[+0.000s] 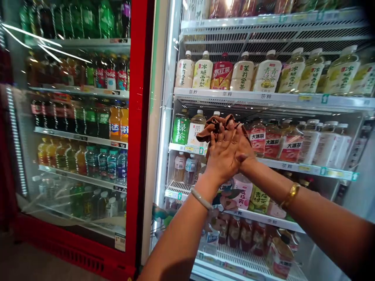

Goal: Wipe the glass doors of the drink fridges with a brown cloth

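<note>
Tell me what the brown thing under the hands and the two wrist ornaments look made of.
Brown cloth: soft, probably matte fabric, judging by its bunched folds; the fibre is unclear.
Pale bangle: smooth stone or plastic, perhaps, as it has no metallic gleam.
Yellow bracelet: polished, gold-coloured metal, by its bright highlights; solid or plated, I can't tell.

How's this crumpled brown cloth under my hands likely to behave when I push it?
The crumpled brown cloth is probably floppy: it already bunches into loose folds. Pushed, its curled edges would likely wrinkle further, and as soft fabric it seems unlikely to break.
</note>
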Motion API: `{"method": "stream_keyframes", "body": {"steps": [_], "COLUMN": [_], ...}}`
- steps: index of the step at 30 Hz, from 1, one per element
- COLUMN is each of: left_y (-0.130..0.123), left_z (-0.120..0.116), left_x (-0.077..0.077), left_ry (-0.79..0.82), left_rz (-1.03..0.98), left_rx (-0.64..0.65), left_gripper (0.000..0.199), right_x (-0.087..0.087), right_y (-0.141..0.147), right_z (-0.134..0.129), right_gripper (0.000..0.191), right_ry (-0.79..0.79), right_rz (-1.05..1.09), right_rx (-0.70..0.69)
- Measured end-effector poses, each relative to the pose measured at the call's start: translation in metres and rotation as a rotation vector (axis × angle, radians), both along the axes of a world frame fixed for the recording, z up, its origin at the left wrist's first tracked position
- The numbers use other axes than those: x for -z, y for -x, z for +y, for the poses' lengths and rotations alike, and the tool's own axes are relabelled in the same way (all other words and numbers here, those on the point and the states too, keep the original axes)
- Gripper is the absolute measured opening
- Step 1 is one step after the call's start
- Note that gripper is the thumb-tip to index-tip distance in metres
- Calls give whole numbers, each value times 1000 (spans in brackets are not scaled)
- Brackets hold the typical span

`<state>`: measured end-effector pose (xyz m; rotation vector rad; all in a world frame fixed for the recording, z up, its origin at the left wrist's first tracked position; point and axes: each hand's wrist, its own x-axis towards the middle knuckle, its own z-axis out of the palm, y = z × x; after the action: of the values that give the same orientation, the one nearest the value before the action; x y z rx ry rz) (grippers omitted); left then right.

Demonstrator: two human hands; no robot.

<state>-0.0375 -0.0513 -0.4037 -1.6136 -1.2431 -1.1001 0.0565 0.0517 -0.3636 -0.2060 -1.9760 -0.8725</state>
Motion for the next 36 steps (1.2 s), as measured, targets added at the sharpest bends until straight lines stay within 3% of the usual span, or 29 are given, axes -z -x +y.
{"method": "stream_keyframes", "body": {"steps": [4,8,14,18,20,23,27,30,33,36], "left_y": [7,14,48,60,52,48,75,83,66,57], "left_z": [13,21,4,0,8,16,7,3,10,13], "left_x": [-7,-11,-8,-4,-2,-3,-22,-33,-22,-8], "left_ry": [-20,-57,-60,-150,-181,-132,-48,-168,-212,-66], "left_rz": [-63,-43,73,-68,-59,147,347,94,-19,271], "left_rx": [-42,-94,-214,-268,-271,-219,-182,-297,-331,-186], "left_gripper": [91,99,58,33,34,37,26,25,25,24], "right_x": [-27,-39,-10,5,7,6,5,4,3,2], "right_y": [-35,-59,-32,-26,-27,-28,-26,-24,-24,-24], "right_z": [-8,-6,1,1,3,6,4,2,1,2], "right_gripper": [48,35,53,60,63,65,63,63,60,61], "right_ry": [-26,7,-26,-47,-45,-31,-2,31,64,92], "right_rz": [-167,111,67,35,49,52,53,50,37,36], "right_rx": [-143,-66,-27,-57,-70,-72,-66,-89,-101,-120]}}
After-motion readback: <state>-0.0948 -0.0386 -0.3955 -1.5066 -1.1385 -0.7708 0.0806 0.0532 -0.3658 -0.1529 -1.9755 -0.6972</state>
